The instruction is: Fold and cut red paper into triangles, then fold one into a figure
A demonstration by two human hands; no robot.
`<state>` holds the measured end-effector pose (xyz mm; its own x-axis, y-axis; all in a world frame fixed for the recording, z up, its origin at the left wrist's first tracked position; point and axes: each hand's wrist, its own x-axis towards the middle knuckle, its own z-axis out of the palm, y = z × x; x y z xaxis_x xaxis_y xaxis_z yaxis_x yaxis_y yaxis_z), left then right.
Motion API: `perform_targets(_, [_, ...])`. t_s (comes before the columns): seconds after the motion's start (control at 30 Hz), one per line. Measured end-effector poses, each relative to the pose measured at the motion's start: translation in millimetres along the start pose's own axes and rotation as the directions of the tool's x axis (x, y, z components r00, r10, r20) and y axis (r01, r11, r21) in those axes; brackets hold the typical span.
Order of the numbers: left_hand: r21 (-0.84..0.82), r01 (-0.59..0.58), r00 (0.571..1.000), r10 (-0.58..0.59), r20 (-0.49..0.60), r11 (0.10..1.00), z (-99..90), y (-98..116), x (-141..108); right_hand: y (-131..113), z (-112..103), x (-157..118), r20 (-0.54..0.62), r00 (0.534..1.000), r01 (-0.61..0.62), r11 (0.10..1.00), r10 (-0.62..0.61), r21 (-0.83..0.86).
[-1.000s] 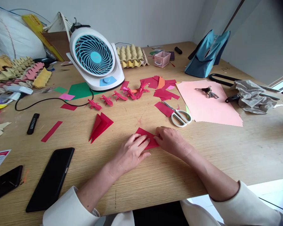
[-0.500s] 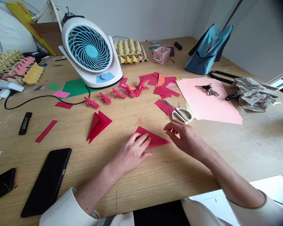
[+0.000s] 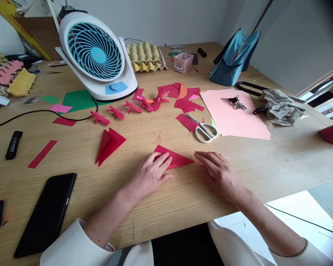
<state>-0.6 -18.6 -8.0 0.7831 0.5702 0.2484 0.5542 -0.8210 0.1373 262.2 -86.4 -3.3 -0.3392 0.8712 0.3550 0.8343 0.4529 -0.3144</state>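
A folded red paper triangle [image 3: 178, 160] lies flat on the wooden table, its sharp tip pointing right. My left hand [image 3: 151, 170] rests on its left part with the fingers spread and covers that end. Just beyond the tip, my right hand [image 3: 218, 170] is held low over the table, fingers extended and holding nothing. Another folded red piece [image 3: 110, 146] lies to the left of my left hand. Behind it, several small folded red figures [image 3: 131, 107] form a row. White-handled scissors [image 3: 206, 132] lie partly on a red paper scrap [image 3: 187, 122].
A white fan [image 3: 98, 55] stands at the back left. Pink sheets [image 3: 238, 120] with keys [image 3: 235, 101] lie at the right, near a blue bag [image 3: 233, 61]. On the left are a black phone [image 3: 46, 214], a marker [image 3: 13, 145] and a red strip [image 3: 42, 154].
My right hand has turned palm down and lowered, its fingers straightening beside the triangle's tip. My left hand stays on the paper. The whole view has shifted, bringing a red object in at the right edge.
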Motion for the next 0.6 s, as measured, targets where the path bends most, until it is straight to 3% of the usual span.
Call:
perform_targets(0.07, [-0.001, -0.011, 1.000, 0.011, -0.001, 1.000, -0.3, -0.4, -0.1, 1.5, -4.2, -6.2, -0.021, 0.999, -0.049, 0.999, 0.049, -0.002])
perform_targets(0.27, [-0.022, -0.018, 1.000, 0.018, -0.015, 1.000, 0.1, -0.8, -0.2, -5.9, -1.1, -1.5, 0.103, 0.994, 0.048, 0.998, -0.044, -0.033])
perform_targets(0.6, [0.010, -0.011, 1.000, 0.010, 0.014, 1.000, 0.9, 0.8, -0.1, -6.0, 0.5, -8.2, 0.143, 0.989, 0.052, 0.996, -0.042, -0.070])
